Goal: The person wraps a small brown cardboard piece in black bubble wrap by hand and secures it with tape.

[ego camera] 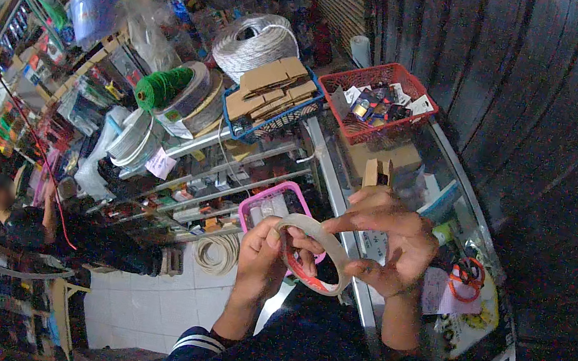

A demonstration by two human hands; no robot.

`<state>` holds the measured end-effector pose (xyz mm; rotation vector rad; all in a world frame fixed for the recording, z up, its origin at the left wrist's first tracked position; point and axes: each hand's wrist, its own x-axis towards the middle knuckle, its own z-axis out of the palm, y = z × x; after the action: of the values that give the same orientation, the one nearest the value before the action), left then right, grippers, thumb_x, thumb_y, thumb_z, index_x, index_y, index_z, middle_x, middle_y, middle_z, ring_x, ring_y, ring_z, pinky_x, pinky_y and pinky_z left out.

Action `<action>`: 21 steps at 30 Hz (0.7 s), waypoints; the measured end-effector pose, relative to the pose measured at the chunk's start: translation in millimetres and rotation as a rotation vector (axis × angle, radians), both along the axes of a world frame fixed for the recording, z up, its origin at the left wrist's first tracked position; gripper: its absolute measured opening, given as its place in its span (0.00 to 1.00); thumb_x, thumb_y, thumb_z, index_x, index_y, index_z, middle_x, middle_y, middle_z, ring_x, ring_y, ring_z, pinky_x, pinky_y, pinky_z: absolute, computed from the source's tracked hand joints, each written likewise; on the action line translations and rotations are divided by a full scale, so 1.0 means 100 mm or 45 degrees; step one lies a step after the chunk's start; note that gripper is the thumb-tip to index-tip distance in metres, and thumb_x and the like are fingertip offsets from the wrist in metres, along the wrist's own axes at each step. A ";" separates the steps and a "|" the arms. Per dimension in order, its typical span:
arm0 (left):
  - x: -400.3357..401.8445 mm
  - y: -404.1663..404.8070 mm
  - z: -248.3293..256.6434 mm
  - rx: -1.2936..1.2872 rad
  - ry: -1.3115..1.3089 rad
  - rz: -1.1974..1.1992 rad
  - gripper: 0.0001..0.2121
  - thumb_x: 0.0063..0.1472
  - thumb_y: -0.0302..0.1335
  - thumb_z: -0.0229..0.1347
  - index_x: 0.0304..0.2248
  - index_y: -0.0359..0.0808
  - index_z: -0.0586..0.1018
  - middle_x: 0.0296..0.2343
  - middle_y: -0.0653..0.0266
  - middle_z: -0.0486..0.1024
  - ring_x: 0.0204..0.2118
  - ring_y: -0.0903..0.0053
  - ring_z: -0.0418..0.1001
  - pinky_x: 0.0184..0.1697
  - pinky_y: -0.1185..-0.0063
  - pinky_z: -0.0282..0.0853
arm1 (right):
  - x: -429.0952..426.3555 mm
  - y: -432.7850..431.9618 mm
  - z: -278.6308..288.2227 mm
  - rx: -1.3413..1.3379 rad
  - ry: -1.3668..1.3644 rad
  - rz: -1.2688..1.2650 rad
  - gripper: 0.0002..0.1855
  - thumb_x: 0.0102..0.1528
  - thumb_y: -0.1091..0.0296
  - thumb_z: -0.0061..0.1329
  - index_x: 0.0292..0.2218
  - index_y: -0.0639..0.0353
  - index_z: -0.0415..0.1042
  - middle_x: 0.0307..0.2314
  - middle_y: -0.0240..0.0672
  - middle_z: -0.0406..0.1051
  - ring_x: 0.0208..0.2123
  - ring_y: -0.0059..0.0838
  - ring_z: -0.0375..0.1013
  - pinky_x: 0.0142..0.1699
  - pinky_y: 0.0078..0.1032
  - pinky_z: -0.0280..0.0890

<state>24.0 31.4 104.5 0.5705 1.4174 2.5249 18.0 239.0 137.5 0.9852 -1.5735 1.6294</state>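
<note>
A roll of clear adhesive tape [314, 225] with a red-printed inner core is gripped at its left side by my left hand [262, 256], the thumb on the rim and fingers passing through the hole. At its right side is my right hand [398, 245], with fingers spread. Its index fingertip is at the upper rim and its thumb is by the right edge; firm contact is hard to tell. Just beyond the right hand, a small cardboard box [378, 171] stands on the glass counter [339, 203], partly hidden by the fingers.
A red plastic basket [330, 104] of small packaged goods and a blue basket [268, 130] of folded cardboard stand ahead. A pink basket [243, 213] lies behind the left hand. Scissors with orange handles [466, 279] rest at right. Another person [24, 222] is at far left.
</note>
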 end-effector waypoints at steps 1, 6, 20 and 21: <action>0.01 -0.01 0.02 -0.005 -0.027 -0.018 0.20 0.67 0.41 0.48 0.41 0.28 0.69 0.34 0.38 0.77 0.26 0.61 0.77 0.31 0.70 0.75 | -0.01 0.02 0.02 0.053 0.023 -0.041 0.25 0.44 0.65 0.65 0.43 0.62 0.71 0.33 0.41 0.79 0.36 0.35 0.76 0.46 0.36 0.66; 0.04 0.04 0.08 -0.062 -0.051 0.017 0.20 0.65 0.42 0.51 0.40 0.29 0.69 0.29 0.49 0.76 0.21 0.67 0.76 0.24 0.73 0.75 | -0.01 0.08 -0.02 0.154 0.066 -0.186 0.28 0.46 0.64 0.65 0.46 0.59 0.66 0.25 0.40 0.80 0.33 0.31 0.77 0.48 0.40 0.63; 0.08 -0.02 0.03 0.010 -0.127 -0.046 0.18 0.70 0.39 0.44 0.44 0.28 0.69 0.39 0.44 0.77 0.26 0.69 0.77 0.32 0.74 0.75 | 0.05 -0.01 0.05 0.225 0.148 -0.465 0.28 0.46 0.74 0.64 0.44 0.59 0.61 0.25 0.35 0.79 0.30 0.31 0.77 0.47 0.40 0.63; 0.08 -0.02 0.04 0.023 -0.141 -0.046 0.18 0.70 0.39 0.44 0.44 0.29 0.69 0.39 0.44 0.77 0.26 0.69 0.77 0.32 0.74 0.75 | 0.04 -0.04 0.05 0.216 0.149 -0.471 0.27 0.47 0.75 0.63 0.43 0.58 0.60 0.26 0.35 0.79 0.30 0.31 0.77 0.47 0.40 0.63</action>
<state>32.1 29.6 108.1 0.4470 1.3353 2.5021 22.2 235.4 142.2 0.7990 -1.7153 1.1825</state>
